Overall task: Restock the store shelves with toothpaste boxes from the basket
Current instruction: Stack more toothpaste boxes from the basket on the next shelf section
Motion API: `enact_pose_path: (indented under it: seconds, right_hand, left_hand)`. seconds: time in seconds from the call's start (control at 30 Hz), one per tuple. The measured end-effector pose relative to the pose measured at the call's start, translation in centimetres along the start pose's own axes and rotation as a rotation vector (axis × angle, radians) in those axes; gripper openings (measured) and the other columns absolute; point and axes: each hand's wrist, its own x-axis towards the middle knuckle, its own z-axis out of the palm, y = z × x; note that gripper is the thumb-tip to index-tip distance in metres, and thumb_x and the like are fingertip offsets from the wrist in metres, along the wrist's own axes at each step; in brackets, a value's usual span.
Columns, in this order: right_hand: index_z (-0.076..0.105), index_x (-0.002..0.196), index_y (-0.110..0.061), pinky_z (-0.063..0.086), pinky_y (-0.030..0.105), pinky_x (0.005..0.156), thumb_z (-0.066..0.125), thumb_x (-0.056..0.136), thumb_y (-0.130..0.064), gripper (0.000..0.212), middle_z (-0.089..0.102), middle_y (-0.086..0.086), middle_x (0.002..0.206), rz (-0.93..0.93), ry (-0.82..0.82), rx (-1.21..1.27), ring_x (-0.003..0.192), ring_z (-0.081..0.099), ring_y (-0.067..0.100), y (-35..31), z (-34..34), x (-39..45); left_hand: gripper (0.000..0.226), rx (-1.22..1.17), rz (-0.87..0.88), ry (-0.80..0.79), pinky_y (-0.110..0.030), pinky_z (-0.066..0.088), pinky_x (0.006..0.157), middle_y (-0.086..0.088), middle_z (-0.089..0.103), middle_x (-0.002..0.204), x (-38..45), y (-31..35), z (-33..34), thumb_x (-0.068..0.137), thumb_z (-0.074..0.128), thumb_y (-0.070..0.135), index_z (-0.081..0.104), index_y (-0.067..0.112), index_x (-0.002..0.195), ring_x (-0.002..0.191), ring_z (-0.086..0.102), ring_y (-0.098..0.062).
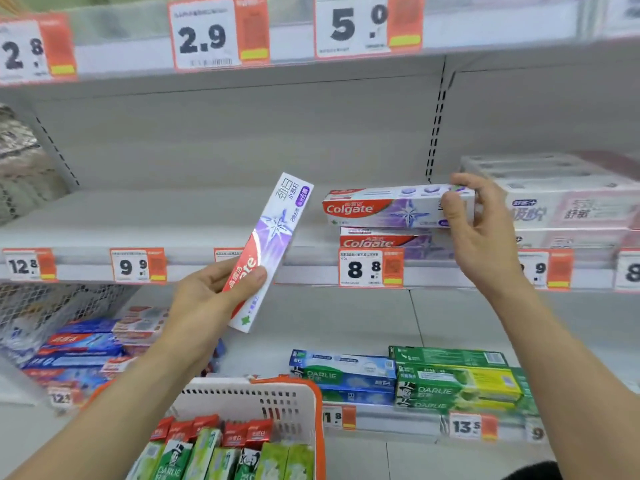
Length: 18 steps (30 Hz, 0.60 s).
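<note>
My left-hand fingers (254,277) are curled round the lower end of a Colgate box (273,244), thumb pressed on its face; the box is tilted, top end leaning far and right. My left hand (211,292) holds it above the basket (304,400), nearest me, which is loaded with upright green and red toothpaste boxes (221,452). These remain to be shelved. Farther off, my right hand (481,220) pinches the right end of a second Colgate box (394,206), resting level on another Colgate box (391,241) on the middle shelf (194,271), above the 8.8 price tag (370,268). Left of this stack the shelf is bare. Judgement: restocking is at an early stage.
</note>
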Motion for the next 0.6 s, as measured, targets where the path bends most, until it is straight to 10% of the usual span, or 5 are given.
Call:
enact_pose_path:
  seconds: [0.1, 0.3, 0.43, 0.6]
  right_hand:
    - [0.057, 0.129, -0.024, 0.03, -0.005, 0.082, 0.055, 0.101, -0.034, 0.03, 0.049, 0.004, 0.126, -0.02, -0.036, -0.153, 0.101, 0.045, -0.018, 0.1, -0.2, 0.2]
    - [0.058, 0.133, -0.019, 0.029, 0.022, 0.092, 0.051, 0.102, -0.037, 0.037, 0.056, 0.012, 0.122, -0.049, -0.101, -0.429, 0.119, 0.045, 0.028, 1.0, 0.2, 0.7]
    - [0.06, 0.131, -0.011, 0.034, 0.03, 0.109, 0.064, 0.097, -0.021, 0.036, 0.05, 0.018, 0.131, -0.038, 0.032, -0.43, 0.129, 0.043, 0.031, 0.8, 0.6, 0.4]
    - [0.066, 0.111, -0.012, 0.051, 0.023, 0.082, 0.061, 0.096, -0.021, 0.018, 0.064, 0.0, 0.102, -0.286, 0.017, -0.126, 0.092, 0.064, 0.015, -3.7, 1.7, -1.5]
  left_hand:
    - [0.049, 0.006, 0.022, -0.027, -0.041, 0.055, 0.092, 0.003, 0.077, 0.108, 0.1, 0.0, 0.6, 0.069, 0.086, 0.031, 0.071, 0.023, 0.115, 0.099, 0.074, -0.021]
    - [0.046, 0.076, 0.091, -0.167, -0.018, 0.057, 0.074, 0.005, 0.077, 0.108, 0.0, 0.1, 0.6, 0.071, 0.079, 0.021, 0.07, 0.019, 0.116, 0.096, 0.074, -0.013]
    - [0.055, 0.285, 0.142, -0.295, -0.029, 0.058, 0.089, 0.004, 0.076, 0.111, -0.2, -0.1, -0.3, 0.066, 0.085, 0.024, 0.07, 0.021, 0.119, 0.102, 0.072, -0.016]
    - [0.058, 0.394, 0.185, -0.332, -0.032, 0.061, 0.084, 0.005, 0.076, 0.108, -0.8, 0.7, -0.3, 0.064, 0.088, 0.029, 0.07, 0.024, 0.119, 0.097, 0.073, -0.017]
